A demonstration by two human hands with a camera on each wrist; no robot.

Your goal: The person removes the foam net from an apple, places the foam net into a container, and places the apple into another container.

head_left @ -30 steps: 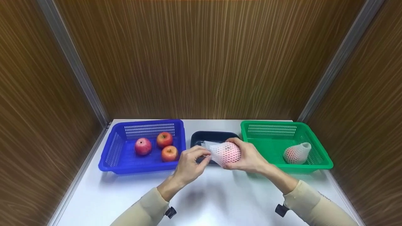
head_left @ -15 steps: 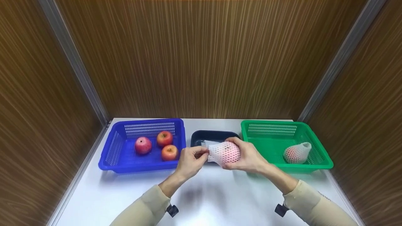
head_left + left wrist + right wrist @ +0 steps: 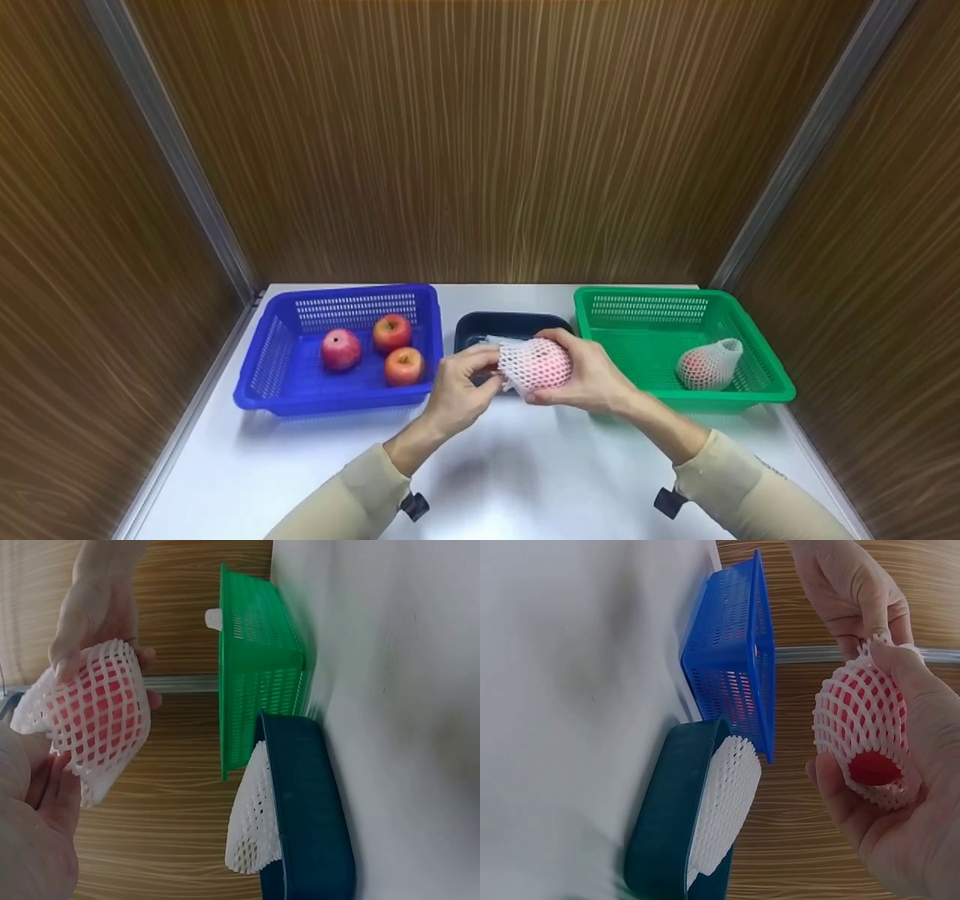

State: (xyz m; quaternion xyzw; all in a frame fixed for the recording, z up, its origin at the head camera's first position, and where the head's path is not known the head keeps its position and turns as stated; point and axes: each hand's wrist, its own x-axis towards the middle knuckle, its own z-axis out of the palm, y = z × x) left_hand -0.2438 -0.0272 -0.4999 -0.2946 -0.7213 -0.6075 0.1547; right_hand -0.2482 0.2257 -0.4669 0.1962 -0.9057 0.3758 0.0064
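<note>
Over the small dark tray [image 3: 514, 321], my right hand [image 3: 596, 375] grips a red apple [image 3: 551, 366] wrapped in a white foam net [image 3: 514, 367]. My left hand [image 3: 459, 386] pinches the net's loose left end between thumb and fingers. In the left wrist view the mesh [image 3: 105, 709] stretches around the fruit, with both hands on it. A patch of bare red apple [image 3: 875, 769] shows through the net's opening in the right wrist view, beside the right palm. The right fingers curl around the fruit's far side.
At left stands a blue basket [image 3: 330, 403] with three bare apples [image 3: 341, 349]. A green basket [image 3: 622, 394] at right holds one netted fruit [image 3: 709, 367]. White foam nets [image 3: 724, 802] stick out of the dark tray. Wood-patterned walls [image 3: 480, 150] enclose the white table [image 3: 495, 480].
The left fingers have shifted slightly on the net's loose end, and the mesh there is bunched differently. My right hand and the apple have moved very slightly left; the baskets stay put.
</note>
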